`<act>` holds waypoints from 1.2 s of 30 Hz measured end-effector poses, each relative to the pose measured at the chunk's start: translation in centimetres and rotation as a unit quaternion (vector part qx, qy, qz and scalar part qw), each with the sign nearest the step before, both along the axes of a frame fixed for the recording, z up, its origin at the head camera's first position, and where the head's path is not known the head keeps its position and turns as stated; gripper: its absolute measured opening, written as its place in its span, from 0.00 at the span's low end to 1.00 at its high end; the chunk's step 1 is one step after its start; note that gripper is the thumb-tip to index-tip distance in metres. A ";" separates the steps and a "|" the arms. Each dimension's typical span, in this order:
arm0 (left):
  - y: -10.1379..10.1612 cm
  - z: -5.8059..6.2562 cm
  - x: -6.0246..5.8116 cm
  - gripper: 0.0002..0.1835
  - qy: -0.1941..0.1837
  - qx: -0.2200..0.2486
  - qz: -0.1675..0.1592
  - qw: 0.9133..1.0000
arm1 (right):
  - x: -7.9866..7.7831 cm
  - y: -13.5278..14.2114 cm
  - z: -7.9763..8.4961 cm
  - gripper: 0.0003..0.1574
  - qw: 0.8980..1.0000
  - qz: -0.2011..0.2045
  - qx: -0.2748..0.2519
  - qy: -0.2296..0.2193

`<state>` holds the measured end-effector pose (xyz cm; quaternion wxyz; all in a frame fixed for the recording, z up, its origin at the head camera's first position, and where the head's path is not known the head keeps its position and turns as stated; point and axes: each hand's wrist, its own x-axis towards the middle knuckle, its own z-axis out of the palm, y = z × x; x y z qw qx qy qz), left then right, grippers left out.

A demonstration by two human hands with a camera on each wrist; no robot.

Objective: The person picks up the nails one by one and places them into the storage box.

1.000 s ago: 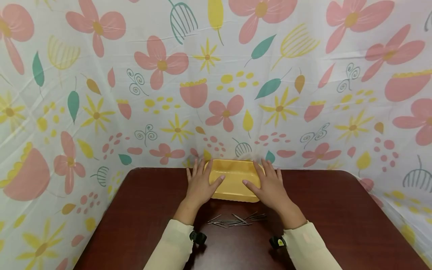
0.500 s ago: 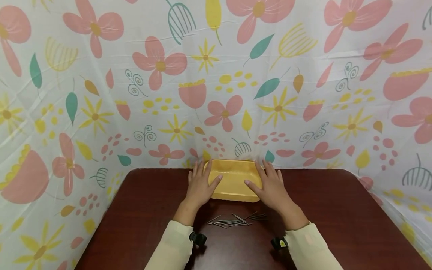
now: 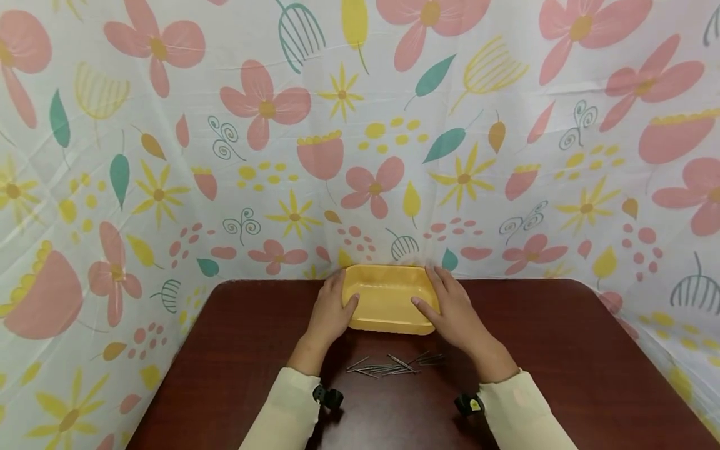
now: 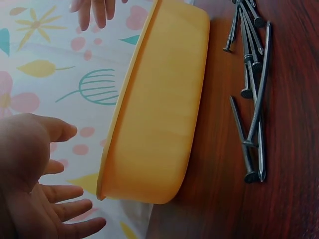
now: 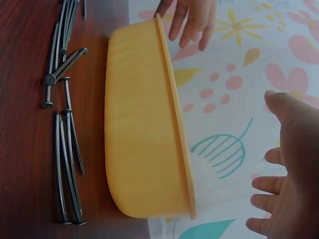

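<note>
A yellow rectangular tray [image 3: 388, 300] stands at the table's back edge, its hollow facing up. My left hand [image 3: 329, 312] is at the tray's left end, thumb over the rim in the head view. At the right end is my right hand [image 3: 457, 312], its thumb likewise over the rim. In the left wrist view the left hand [image 4: 37, 174] has its fingers apart from the tray [image 4: 154, 104]. A similar gap shows in the right wrist view between the right hand [image 5: 294, 164] and the tray [image 5: 142, 124]. Several steel nails [image 3: 388, 367] lie loose before the tray.
The dark red-brown table [image 3: 247, 362] has rounded far corners. A white cloth [image 3: 495, 212] printed with flowers and leaves hangs behind the table and along its sides. Black wrist cameras [image 3: 328, 397] sit at the cuffs of cream sleeves [image 3: 284, 409].
The fingers, spread a second ago, have drawn in closer around the tray's two ends. The tray looks slightly shifted, and the nails lie as before.
</note>
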<state>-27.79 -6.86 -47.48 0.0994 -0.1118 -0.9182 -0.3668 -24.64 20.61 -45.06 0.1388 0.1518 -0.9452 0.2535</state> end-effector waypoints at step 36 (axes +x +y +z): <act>-0.5 -2.3 -0.1 0.31 -0.143 0.122 0.078 0.979 | 2.7 -1.1 -0.5 0.18 0.997 0.066 -0.040 -0.017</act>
